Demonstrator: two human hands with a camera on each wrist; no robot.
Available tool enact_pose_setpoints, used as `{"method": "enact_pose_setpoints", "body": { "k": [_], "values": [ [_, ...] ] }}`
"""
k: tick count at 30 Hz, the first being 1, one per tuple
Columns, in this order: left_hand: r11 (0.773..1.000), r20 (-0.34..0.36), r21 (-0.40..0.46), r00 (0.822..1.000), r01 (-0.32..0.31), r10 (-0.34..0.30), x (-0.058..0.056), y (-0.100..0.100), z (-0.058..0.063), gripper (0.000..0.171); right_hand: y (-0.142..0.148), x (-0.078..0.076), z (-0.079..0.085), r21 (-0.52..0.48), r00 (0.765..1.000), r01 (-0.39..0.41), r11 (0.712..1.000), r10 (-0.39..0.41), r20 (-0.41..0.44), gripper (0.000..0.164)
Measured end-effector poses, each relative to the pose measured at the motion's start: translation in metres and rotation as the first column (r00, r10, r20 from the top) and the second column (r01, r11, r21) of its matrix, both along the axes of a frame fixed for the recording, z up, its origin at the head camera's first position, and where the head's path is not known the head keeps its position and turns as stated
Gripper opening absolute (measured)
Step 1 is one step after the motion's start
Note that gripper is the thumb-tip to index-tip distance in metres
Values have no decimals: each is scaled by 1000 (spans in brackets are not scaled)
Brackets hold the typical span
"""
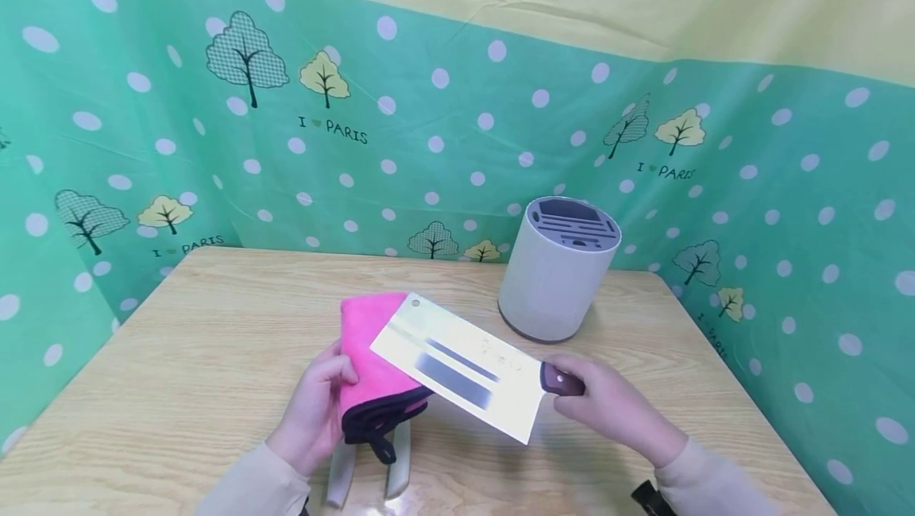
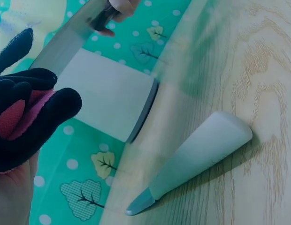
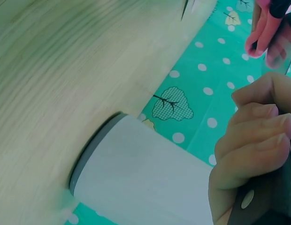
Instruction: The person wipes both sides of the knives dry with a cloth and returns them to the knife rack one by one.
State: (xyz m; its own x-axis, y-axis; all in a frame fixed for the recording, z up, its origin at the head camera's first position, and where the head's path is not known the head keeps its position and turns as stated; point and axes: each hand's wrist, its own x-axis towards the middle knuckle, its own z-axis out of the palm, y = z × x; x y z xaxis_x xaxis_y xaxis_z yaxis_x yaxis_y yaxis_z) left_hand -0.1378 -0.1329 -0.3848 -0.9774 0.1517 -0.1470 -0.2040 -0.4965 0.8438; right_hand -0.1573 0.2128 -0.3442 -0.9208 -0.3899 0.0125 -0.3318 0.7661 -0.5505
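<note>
My left hand [image 1: 314,409] holds a folded pink towel [image 1: 368,341] with black edging, its thumb lying on the front. In my right hand [image 1: 608,401] is a cleaver [image 1: 465,365], gripped by its dark riveted handle [image 3: 265,199]. The broad, shiny blade slants up to the left above the table, and its far end overlaps the towel in the head view. Dark edging and a hanging loop of the towel [image 2: 40,112] show close up in the left wrist view.
A white cylindrical knife block [image 1: 557,286] with a slotted dark top stands at the back right of the wooden table [image 1: 243,325]. Two pale handles [image 1: 341,475] lie below the towel; one knife handle [image 2: 202,154] shows closer. A green patterned curtain [image 1: 429,127] hangs behind.
</note>
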Motion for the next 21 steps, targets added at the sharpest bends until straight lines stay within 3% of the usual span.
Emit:
{"method": "enact_pose_setpoints", "body": {
  "k": [7, 12, 17, 21],
  "values": [
    [999, 15, -46, 1000, -12, 13, 0, 0, -3, 74, 4, 5, 14, 126, 989, 59, 990, -41, -139, 34],
    [998, 28, -60, 1000, -6, 8, 1, 2, -7, 71, 6, 6, 28, 192, 959, 58, 980, -1, -285, 34],
    [998, 33, -68, 999, -4, 6, 1, 4, -10, 72, 8, 5, 40, 230, 908, 28, 973, 71, -412, 34],
    [997, 44, -74, 999, -8, 12, 0, 6, -12, 77, 9, 6, 45, 272, 828, 24, 962, 133, -545, 37]
  ]
}}
